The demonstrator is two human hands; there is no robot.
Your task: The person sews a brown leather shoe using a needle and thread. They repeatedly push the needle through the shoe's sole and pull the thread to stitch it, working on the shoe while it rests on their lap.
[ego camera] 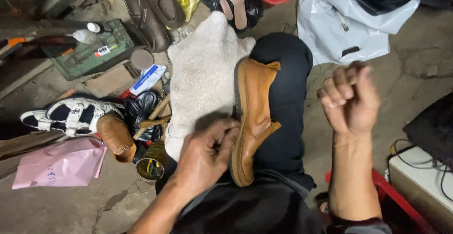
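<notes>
Seemingly mid-stitch, the person's left hand [207,151] presses fingers against the sole edge of a tan leather shoe [254,116] lying on their knee. Their right hand [350,98] is raised well apart, fist closed as if pulling thread I cannot see; next likely calls for steady tension.

One head-worn camera looks steeply down, close over the lap and the shoe [254,116] resting there, with cluttered floor [415,68] around it.
</notes>
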